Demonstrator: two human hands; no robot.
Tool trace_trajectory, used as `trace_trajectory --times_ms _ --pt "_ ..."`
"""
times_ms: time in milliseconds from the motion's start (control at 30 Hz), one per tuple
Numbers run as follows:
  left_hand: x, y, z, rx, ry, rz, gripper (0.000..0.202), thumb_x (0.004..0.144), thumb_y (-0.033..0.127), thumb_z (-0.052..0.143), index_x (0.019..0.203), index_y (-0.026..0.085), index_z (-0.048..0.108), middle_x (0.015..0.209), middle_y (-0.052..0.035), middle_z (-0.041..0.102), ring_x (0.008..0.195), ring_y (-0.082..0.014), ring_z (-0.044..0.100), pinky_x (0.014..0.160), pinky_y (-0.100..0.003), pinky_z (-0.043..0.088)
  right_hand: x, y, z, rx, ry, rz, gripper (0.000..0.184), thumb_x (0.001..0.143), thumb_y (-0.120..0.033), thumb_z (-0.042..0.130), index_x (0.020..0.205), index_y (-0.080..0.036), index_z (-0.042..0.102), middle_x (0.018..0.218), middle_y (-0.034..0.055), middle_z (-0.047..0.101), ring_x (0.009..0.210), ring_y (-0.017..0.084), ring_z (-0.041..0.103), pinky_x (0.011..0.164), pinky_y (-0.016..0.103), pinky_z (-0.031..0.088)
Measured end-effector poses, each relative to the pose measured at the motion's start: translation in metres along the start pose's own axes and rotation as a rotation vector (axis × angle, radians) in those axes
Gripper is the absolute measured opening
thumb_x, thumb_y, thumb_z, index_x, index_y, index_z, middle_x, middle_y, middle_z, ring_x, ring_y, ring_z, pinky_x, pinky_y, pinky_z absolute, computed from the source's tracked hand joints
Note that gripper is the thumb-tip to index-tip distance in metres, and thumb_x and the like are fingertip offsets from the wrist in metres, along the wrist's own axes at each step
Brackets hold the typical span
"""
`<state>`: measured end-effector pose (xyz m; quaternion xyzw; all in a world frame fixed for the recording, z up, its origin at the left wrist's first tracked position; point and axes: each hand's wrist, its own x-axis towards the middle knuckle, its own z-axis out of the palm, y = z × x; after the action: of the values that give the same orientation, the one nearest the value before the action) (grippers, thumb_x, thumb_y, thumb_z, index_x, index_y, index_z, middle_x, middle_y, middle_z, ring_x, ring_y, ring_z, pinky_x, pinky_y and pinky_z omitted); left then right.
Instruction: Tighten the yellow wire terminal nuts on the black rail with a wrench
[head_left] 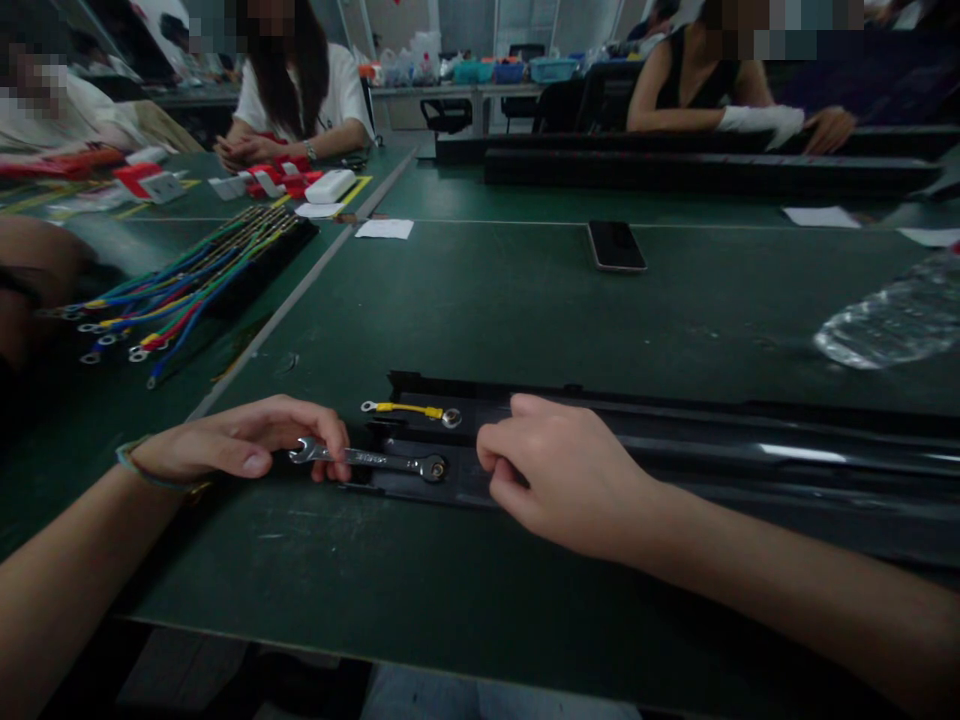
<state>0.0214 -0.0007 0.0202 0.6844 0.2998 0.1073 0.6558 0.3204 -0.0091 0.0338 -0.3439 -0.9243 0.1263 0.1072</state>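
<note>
A silver combination wrench (375, 459) lies along a black channel (469, 488), its ring end over a small fastener and its open end pointing left. My left hand (277, 440) has its fingers curled against the wrench's shank, with the thumb apart from it. Farther back in the channel is a short yellow wire (409, 409) with ring terminals; its right terminal sits at a round metal bolt head (451, 418). My right hand (566, 475) is closed over the channel, just right of the wrench's ring end. Whatever its fingers hold, if anything, is hidden.
Coloured cables (202, 275) with ring terminals lie on a black piece at left. A phone (616, 246) and a clear plastic bottle (889, 315) are on the green table (480, 300). Other people sit across it, near long black profiles (675, 172) and red-and-white parts (277, 180).
</note>
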Motion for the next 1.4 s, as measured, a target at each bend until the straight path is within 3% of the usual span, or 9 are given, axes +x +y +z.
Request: trace_trajectory --times_ms 1400 --pt "-0.0014 0.0001 0.0007 0.009 0.021 -0.012 0.040 0.072 0.044 0.053 0.101 0.016 0.055 0.094 -0.0084 0.059 0.085 -0.0237 0.052 0.072 -0.031 0.043 -0.0002 0.0013 0.0023 0.016 0.017 -0.014 0.010 0.070 -0.015 0.045 0.065 -0.018 0.054 0.060 -0.0003 0.051 0.060 0.012 0.036 0.049 0.024 0.022"
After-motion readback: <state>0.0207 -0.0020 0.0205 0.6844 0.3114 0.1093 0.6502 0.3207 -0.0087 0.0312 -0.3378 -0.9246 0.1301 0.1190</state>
